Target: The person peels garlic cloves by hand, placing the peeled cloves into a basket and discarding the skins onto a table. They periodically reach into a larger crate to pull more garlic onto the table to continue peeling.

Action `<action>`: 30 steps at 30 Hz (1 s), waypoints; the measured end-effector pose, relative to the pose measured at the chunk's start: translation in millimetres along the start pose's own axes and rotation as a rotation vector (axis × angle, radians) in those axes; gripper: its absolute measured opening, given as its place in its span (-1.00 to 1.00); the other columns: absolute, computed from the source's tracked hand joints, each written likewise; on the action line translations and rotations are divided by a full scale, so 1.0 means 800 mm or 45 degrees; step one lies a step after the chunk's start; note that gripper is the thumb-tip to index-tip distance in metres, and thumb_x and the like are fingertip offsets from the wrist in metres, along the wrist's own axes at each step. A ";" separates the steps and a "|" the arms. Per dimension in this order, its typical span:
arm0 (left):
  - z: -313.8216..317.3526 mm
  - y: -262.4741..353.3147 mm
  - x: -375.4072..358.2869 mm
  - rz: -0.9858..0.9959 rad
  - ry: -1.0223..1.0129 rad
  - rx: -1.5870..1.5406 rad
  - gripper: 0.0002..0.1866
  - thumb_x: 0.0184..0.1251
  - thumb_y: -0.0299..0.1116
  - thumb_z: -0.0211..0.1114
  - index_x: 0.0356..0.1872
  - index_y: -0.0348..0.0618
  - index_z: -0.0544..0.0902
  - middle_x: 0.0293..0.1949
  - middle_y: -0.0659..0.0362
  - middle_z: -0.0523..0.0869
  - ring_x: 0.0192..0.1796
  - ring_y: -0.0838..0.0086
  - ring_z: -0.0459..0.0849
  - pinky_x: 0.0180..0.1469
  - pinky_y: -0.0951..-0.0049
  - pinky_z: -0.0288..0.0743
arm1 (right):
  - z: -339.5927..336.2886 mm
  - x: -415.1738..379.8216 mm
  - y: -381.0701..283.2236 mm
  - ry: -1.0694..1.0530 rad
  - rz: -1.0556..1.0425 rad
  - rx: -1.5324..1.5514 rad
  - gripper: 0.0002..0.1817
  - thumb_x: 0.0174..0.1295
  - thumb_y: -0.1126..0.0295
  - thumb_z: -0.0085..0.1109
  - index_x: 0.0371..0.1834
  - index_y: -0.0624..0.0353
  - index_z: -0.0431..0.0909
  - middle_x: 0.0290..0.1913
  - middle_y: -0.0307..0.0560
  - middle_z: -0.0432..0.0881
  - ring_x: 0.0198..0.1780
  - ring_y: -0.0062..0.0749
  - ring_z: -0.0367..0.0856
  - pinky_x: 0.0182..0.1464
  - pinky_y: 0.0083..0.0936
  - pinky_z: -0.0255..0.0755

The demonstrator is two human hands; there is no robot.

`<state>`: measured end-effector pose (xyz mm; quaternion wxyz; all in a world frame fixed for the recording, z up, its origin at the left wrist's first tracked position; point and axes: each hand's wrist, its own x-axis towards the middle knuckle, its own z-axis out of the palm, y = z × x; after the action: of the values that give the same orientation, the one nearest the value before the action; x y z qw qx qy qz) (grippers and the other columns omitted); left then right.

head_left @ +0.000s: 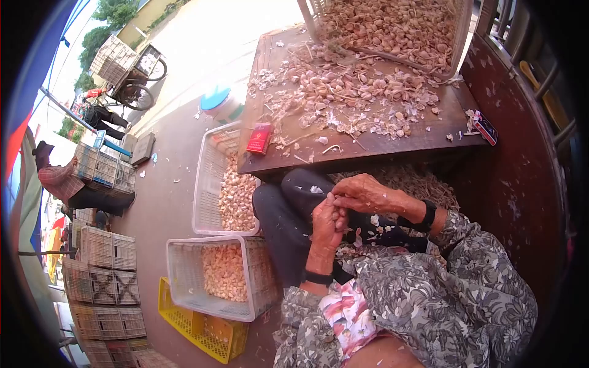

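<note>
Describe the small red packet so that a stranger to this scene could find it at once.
Start at the dark wooden table heaped with garlic cloves. Go to its near corner beside the white basket on the ground. The red packet lies flat there, the only solid red, rectangular thing among pale cloves and skins.

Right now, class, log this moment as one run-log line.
left hand: pinching garlic clove | right hand: peeling same clove | table: unpeeled garlic | white baskets: peeled cloves
</note>
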<state>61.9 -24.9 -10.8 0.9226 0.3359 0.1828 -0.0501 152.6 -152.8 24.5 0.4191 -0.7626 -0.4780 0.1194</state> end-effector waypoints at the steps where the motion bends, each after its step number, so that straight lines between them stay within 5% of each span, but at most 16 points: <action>1: -0.002 -0.001 0.000 -0.032 -0.024 -0.025 -0.70 0.45 -0.17 -0.07 -0.36 -0.17 0.45 -0.59 0.25 0.41 -0.75 0.69 0.24 -0.75 0.72 0.09 | 0.003 -0.002 0.001 0.023 0.030 -0.022 -0.77 0.13 0.30 0.11 -0.31 0.27 0.55 -0.38 0.08 0.59 -0.30 -0.02 0.59 -0.28 -0.28 0.44; 11: -0.013 -0.012 -0.002 0.067 -0.174 -0.097 -0.76 0.40 -0.20 0.05 -0.35 -0.15 0.49 -0.52 0.31 0.45 -0.69 0.75 0.27 -0.72 0.77 0.07 | 0.027 -0.010 -0.011 0.451 -0.034 -0.256 -0.93 0.04 0.48 0.13 -0.50 0.22 0.47 -0.51 0.00 0.52 -0.44 -0.07 0.56 -0.42 -0.30 0.42; 21: -0.009 -0.019 -0.011 -0.044 -0.236 -0.058 -0.81 0.34 -0.29 0.14 -0.27 -0.22 0.53 -0.57 0.32 0.45 -0.76 0.78 0.21 -0.75 0.77 0.00 | 0.001 -0.036 -0.018 0.395 0.053 -0.124 -0.91 0.02 0.46 0.14 -0.52 0.26 0.49 -0.56 0.04 0.53 -0.51 -0.08 0.56 -0.46 -0.32 0.40; 25: -0.002 -0.012 -0.017 -0.040 -0.233 -0.140 -0.83 0.38 -0.39 0.05 -0.26 -0.32 0.50 -0.59 0.26 0.43 -0.77 0.74 0.20 -0.76 0.76 0.03 | -0.038 -0.062 -0.012 0.333 0.503 0.176 -0.81 0.11 0.35 0.13 -0.47 0.29 0.55 -0.63 -0.12 0.51 -0.58 -0.52 0.45 -0.52 -0.50 0.32; 30: 0.010 -0.026 -0.013 -0.071 -0.225 -0.072 -0.76 0.41 -0.34 -0.01 -0.15 -0.35 0.49 -0.54 0.23 0.44 -0.74 0.72 0.23 -0.73 0.74 0.05 | -0.032 -0.085 -0.005 0.335 0.604 0.907 -0.78 0.20 0.32 0.11 -0.46 0.27 0.56 -0.64 -0.35 0.45 -0.60 -0.75 0.32 -0.58 -0.69 0.20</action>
<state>50.4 -46.4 -13.5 0.9425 0.2989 0.1113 -0.1000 129.8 -221.9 28.3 0.6738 -0.6680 -0.1618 0.2714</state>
